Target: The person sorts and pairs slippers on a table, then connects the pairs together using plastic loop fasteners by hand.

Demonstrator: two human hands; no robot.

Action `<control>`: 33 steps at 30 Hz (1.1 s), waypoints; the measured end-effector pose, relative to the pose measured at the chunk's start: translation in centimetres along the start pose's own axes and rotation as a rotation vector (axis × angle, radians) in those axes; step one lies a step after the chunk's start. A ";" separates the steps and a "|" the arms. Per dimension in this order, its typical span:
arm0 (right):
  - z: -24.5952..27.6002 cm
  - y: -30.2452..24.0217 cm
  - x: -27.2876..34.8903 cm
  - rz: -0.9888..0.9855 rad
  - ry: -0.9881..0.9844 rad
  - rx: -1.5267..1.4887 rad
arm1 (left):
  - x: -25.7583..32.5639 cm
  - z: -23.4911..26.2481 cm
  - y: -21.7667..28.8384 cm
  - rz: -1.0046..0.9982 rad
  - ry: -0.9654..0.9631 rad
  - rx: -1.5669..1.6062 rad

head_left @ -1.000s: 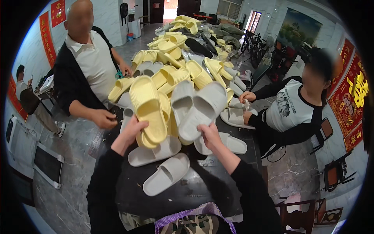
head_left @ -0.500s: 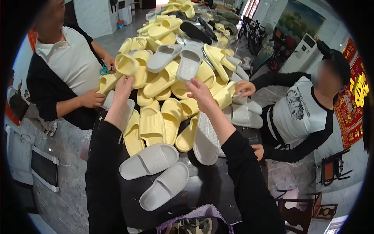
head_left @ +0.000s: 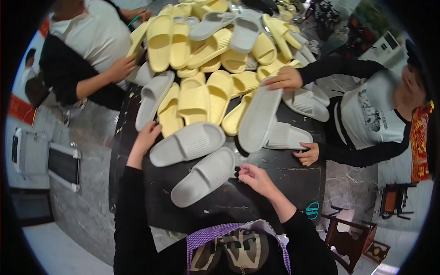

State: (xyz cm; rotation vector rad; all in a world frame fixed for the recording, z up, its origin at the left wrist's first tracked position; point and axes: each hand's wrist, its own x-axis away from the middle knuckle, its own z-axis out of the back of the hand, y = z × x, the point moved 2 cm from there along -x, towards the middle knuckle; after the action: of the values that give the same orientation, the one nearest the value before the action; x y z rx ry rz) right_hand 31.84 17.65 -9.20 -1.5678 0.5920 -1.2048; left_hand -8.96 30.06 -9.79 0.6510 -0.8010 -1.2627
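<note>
Two grey slippers lie before me, a farther one [head_left: 172, 149] and a nearer one [head_left: 188, 185]. Beside the farther slipper's left end is my left hand [head_left: 145, 140], its fingers loosely bent and apart, with nothing visible in it. My right hand [head_left: 257, 178] hovers just right of the nearer slipper, thumb and fingers pinched; a small dark bit shows at their tips, too unclear to name. Yellow slippers [head_left: 195, 98] lie close beyond. At the right, a co-worker's hand [head_left: 286, 79] rests at the top of a tilted grey slipper [head_left: 259, 117].
A heap of yellow and grey slippers [head_left: 208, 48] covers the far part of the black table [head_left: 160, 206]. Another person's hand [head_left: 121, 68] holds a yellow slipper at the left. Teal-handled scissors [head_left: 312, 211] lie at the right edge, near a wooden chair [head_left: 343, 238].
Both my hands have drawn back from the heap toward the two near grey slippers. The right co-worker's hand has moved onto the large grey slipper. My view has tilted down.
</note>
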 end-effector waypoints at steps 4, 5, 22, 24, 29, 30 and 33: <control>-4.5 3.4 2.7 -0.219 0.017 -0.296 | 2.9 -2.1 -0.2 -0.118 -0.038 -0.076; -5.4 3.7 3.2 -0.270 0.029 -0.440 | 3.8 -2.4 1.0 -0.073 -0.122 0.048; -7.2 3.1 4.8 -0.123 0.169 -0.759 | 18.0 -8.5 2.3 0.241 -0.323 1.009; -6.4 2.6 5.3 -0.053 0.141 -0.769 | 17.9 -8.7 3.8 0.216 -0.345 1.048; -2.3 -3.4 0.5 0.129 0.175 -0.775 | 12.6 -7.9 8.3 0.042 -0.323 1.131; -0.5 -5.3 -1.8 0.160 0.199 -0.744 | 9.8 -7.9 9.7 0.022 -0.314 1.135; 2.6 -17.4 -8.3 0.514 0.228 -0.639 | -0.9 -4.0 15.0 -0.188 -0.347 1.169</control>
State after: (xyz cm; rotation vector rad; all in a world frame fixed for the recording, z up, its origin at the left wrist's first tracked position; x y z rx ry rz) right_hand 27.74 31.82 3.53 -1.6377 1.5416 -0.8341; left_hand 2.67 33.89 -0.21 1.4731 -1.8300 -0.9901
